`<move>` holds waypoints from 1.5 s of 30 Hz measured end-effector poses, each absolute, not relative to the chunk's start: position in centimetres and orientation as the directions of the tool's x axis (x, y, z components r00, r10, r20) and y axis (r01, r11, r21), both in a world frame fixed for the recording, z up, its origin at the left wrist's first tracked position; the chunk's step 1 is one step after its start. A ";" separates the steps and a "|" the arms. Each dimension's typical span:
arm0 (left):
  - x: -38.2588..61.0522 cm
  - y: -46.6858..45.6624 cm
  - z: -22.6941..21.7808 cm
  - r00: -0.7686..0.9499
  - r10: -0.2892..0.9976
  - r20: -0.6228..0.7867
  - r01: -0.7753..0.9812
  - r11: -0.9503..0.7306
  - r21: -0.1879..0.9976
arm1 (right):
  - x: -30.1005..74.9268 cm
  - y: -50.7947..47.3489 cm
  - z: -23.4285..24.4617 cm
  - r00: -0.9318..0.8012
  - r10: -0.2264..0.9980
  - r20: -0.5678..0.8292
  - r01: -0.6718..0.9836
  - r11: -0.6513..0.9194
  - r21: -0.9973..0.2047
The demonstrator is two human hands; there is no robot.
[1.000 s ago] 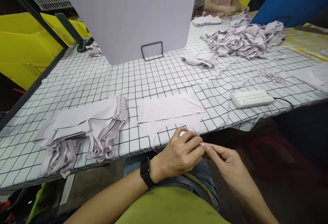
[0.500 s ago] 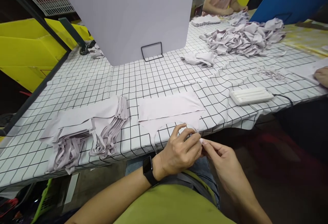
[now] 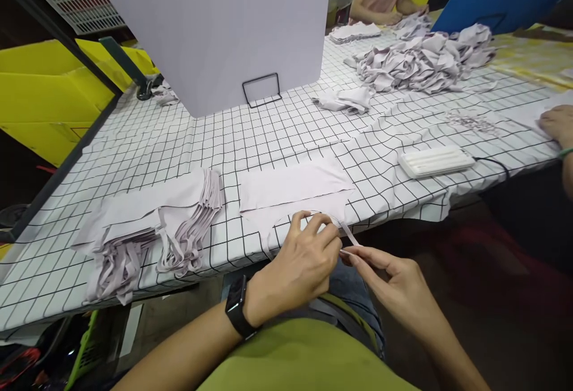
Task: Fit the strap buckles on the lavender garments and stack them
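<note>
A pale lilac garment piece [image 3: 295, 185] lies flat at the near edge of the checked table [image 3: 250, 134], its thin strap looping toward me. My left hand [image 3: 298, 265], with a black watch on the wrist, pinches the strap near the loop. My right hand [image 3: 394, 283] pinches a short pale strip [image 3: 349, 234] that sticks up from the strap's end, just off the table edge. Both hands are closed and almost touch each other.
A stack of finished lilac pieces [image 3: 147, 224] lies at the left. A white flat box [image 3: 434, 161] with a cable sits right. A loose heap of fabric [image 3: 421, 59] is at the back, a grey board [image 3: 215, 27] stands upright, and other people's hands [image 3: 555, 125] work nearby.
My hands have drawn slightly apart, and the pale strip now shows stretched between them. Another person's hand has come further in at the right edge.
</note>
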State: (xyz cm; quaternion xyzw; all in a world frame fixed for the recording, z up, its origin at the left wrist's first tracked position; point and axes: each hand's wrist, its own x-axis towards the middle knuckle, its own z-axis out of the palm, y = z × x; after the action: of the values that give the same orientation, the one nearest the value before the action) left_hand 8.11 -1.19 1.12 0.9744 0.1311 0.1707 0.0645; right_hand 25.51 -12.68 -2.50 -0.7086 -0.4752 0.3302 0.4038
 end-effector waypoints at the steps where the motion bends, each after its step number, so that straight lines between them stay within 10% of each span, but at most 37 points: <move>1: 8.0 -1.3 1.6 0.928 0.275 0.252 0.244 -0.958 0.148 | 25.6 -12.7 -2.4 0.286 0.957 -0.048 0.468 -0.183 -0.865; 8: 8.9 -1.5 2.8 0.937 0.348 -0.006 0.337 -0.903 0.265 | 25.3 -12.2 -2.6 0.161 0.979 0.122 0.552 0.013 -0.834; 17: 9.3 1.3 3.3 0.883 0.434 -0.180 0.450 -0.670 0.590 | 25.3 -10.3 -1.9 0.129 0.988 -0.080 0.434 -0.129 -0.892; 22: 9.6 3.0 1.6 0.855 0.519 -0.023 0.363 -0.565 0.741 | 25.8 -8.9 -1.5 0.290 0.943 -0.164 0.286 -0.249 -0.925; 31: 12.6 7.5 -2.8 0.788 0.607 0.103 0.549 -0.768 0.329 | 26.0 -3.5 -0.9 0.633 0.674 -0.382 -0.151 -0.376 -0.914; 40: 12.3 7.9 -3.8 0.646 0.699 0.307 0.435 -0.667 0.604 | 26.0 -0.9 -1.7 0.527 0.701 -0.481 -0.232 -0.425 -0.875; 45: 12.5 7.7 -3.7 0.637 0.668 0.384 0.406 -0.715 0.570 | 26.0 0.1 -2.1 0.528 0.670 -0.522 -0.319 -0.413 -0.853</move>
State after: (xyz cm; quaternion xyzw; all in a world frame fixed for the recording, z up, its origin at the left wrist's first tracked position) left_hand 12.48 7.70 -3.65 0.8772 0.3060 0.2962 0.2215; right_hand 26.00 0.13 -2.11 -0.6973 -0.1257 0.4693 0.5269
